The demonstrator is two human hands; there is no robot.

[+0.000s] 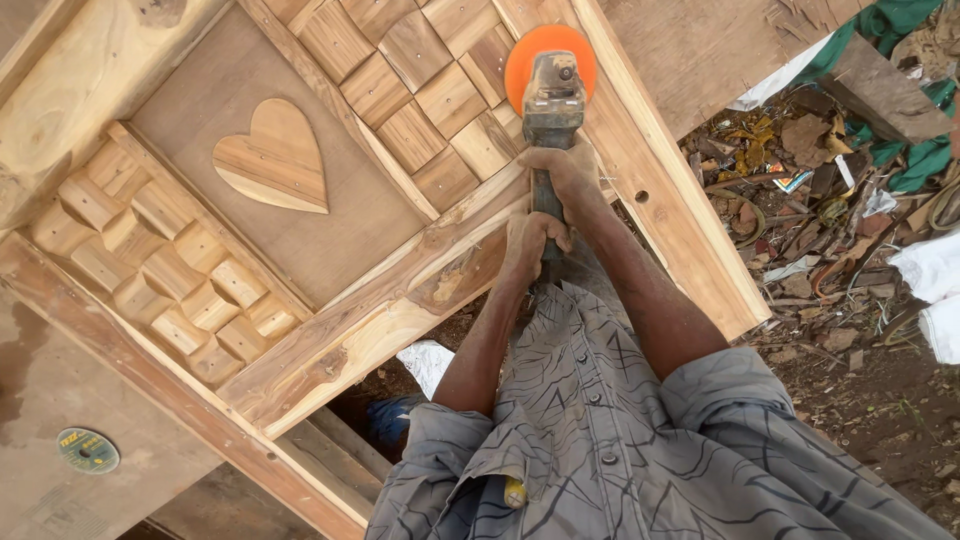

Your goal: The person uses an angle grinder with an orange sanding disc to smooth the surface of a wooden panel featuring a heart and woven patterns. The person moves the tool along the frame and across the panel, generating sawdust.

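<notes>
Head view showing right hand (pixel 565 172) and left hand (pixel 530 240) clamping sander (pixel 551 95) in line, right nearer the orange disc (pixel 535 45), pressing toward door's (pixel 300 200) far edge.

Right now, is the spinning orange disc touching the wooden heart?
No. The orange disc sits on the small square blocks near the door's upper edge, well apart from the wooden heart in the flat panel to its left.

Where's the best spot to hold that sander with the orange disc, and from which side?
Probably by its long narrow body, from the near end, as the right hand and left hand do. The sander points away, so its orange disc sits at the far end, away from fingers.
</notes>
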